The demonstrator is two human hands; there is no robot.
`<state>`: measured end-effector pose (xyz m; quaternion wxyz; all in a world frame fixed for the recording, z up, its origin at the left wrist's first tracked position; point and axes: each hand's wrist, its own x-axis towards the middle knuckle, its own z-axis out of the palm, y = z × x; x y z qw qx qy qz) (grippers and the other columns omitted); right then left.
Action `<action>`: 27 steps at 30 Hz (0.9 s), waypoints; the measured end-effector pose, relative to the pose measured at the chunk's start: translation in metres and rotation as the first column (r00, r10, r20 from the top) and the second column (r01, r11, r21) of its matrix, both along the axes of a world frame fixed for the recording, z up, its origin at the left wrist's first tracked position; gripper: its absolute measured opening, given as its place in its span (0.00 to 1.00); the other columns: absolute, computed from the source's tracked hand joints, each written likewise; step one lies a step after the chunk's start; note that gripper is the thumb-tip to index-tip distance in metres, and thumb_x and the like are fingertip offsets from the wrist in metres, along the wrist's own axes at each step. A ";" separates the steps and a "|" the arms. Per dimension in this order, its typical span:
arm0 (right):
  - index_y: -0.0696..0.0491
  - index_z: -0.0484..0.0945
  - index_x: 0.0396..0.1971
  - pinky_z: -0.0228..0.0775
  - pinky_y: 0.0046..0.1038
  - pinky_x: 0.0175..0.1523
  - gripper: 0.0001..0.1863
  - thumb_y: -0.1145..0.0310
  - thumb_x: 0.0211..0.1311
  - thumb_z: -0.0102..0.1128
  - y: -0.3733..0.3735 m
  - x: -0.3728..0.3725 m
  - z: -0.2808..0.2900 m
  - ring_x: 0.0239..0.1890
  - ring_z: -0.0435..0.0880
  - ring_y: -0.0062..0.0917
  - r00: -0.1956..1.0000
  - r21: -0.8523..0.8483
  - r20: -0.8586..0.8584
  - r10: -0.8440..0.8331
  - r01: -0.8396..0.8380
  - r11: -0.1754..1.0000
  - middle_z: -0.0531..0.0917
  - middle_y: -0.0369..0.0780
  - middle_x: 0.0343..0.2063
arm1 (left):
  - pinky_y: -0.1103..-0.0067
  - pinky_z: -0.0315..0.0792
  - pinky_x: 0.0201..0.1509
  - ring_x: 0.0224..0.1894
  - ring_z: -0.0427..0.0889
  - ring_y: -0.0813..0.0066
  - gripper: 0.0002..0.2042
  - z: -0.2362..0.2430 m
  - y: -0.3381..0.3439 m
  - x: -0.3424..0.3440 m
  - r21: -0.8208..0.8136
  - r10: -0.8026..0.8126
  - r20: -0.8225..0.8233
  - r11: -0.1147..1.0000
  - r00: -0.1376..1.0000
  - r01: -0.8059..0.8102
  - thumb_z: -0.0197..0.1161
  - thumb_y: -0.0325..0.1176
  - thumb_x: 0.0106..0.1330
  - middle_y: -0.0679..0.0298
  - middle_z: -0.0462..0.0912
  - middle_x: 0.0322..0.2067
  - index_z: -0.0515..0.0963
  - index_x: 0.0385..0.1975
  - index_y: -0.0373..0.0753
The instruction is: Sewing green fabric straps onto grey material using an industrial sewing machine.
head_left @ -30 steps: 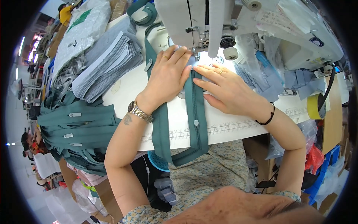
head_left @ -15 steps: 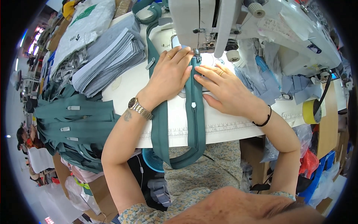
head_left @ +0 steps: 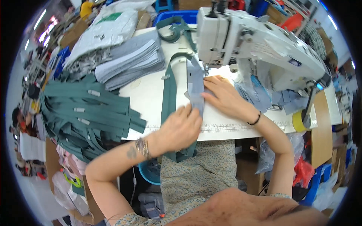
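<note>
A grey-blue fabric piece [head_left: 195, 83] lies lengthwise on the white sewing table, beside the presser foot [head_left: 206, 69] of the sewing machine [head_left: 213, 37]. My left hand [head_left: 180, 128] is closed, fingertips pinching the near end of this piece; motion blurs them slightly. Flat beside the needle area, my right hand [head_left: 230, 97] has its fingers stretched out, thumb touching the fabric's right edge. A dark green zipper strip [head_left: 169, 100] loops from behind the fabric down the left and over the table's front edge. The fabric and my left hand hide part of it.
At the left stand a stack of grey-blue fabric pieces [head_left: 130, 64] and a heap of green zipper strips [head_left: 75, 100] with pale pulls. A yellow tape roll [head_left: 299, 121] sits at the right. Below the table edge is a blue basket [head_left: 147, 175].
My left hand has left the presser foot and come toward me, now pinching a grey-blue fabric piece that lies where the green zipper was showing. My right hand stays near the needle.
</note>
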<state>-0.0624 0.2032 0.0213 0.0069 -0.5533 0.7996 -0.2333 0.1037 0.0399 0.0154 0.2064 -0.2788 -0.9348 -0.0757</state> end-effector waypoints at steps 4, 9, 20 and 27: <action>0.60 0.68 0.63 0.74 0.31 0.52 0.27 0.69 0.66 0.59 -0.064 0.016 0.011 0.49 0.82 0.29 0.794 -0.222 0.578 0.190 -0.071 0.972 0.81 0.50 0.52 | 0.62 0.75 0.57 0.50 0.79 0.43 0.16 -0.007 0.027 0.016 -0.049 -0.146 -0.014 0.988 0.989 0.145 0.63 0.30 0.52 0.41 0.76 0.44 0.75 0.37 0.25; 0.57 0.81 0.49 0.72 0.28 0.46 0.22 0.83 0.50 0.59 -0.032 0.055 0.089 0.40 0.81 0.28 0.867 -0.632 0.197 0.457 -0.244 0.735 0.83 0.41 0.37 | 0.57 0.71 0.62 0.61 0.74 0.45 0.22 -0.006 0.010 0.020 0.036 -0.130 0.154 0.991 0.979 0.126 0.64 0.27 0.51 0.46 0.74 0.54 0.75 0.47 0.27; 0.52 0.81 0.32 0.69 0.31 0.45 0.13 0.66 0.44 0.66 0.107 0.159 -0.017 0.32 0.79 0.32 0.832 0.535 -0.128 0.540 -0.400 0.744 0.78 0.38 0.26 | 0.47 0.53 0.73 0.70 0.63 0.61 0.25 0.019 -0.036 -0.029 -0.629 0.069 -0.003 0.775 0.998 -0.055 0.55 0.30 0.64 0.62 0.65 0.67 0.70 0.64 0.39; 0.57 0.79 0.33 0.70 0.27 0.45 0.13 0.67 0.46 0.60 0.093 0.136 -0.046 0.34 0.79 0.25 0.773 0.245 -0.239 0.587 -0.537 0.807 0.76 0.35 0.27 | 0.60 0.60 0.72 0.65 0.69 0.52 0.23 0.004 -0.024 -0.020 0.090 -0.010 0.307 0.996 0.952 -0.018 0.56 0.30 0.65 0.54 0.72 0.64 0.72 0.61 0.34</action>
